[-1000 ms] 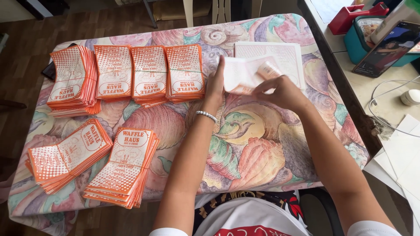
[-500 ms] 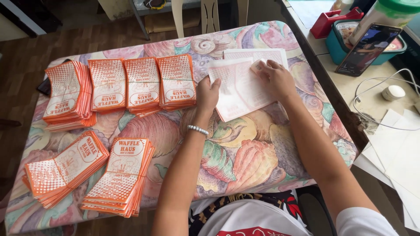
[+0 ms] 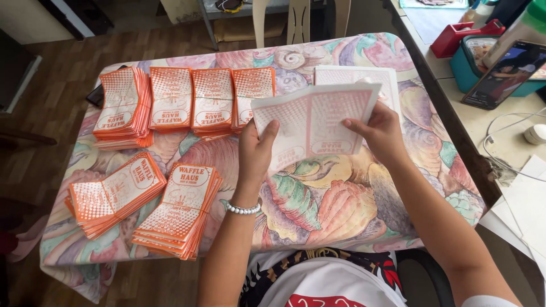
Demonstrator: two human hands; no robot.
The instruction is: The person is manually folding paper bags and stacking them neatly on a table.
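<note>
Both my hands hold up one thin white paper sheet with faint orange print showing through it. My left hand, with a bead bracelet on the wrist, grips the sheet's lower left edge. My right hand grips its right side. The sheet is lifted above the table, which has a pastel seashell-patterned cloth. Under the lifted sheet, at the far right of the table, lies a stack of flat white sheets.
Several stacks of folded orange-and-white paper bags lie along the table's far side, and two fanned stacks lie at the near left. A side counter on the right holds a phone, a teal box, a red holder and cables.
The sheet has been lifted off the flat stack; both hands have come toward me and up with it. My left hand, flat on the table before, now grips the sheet.
</note>
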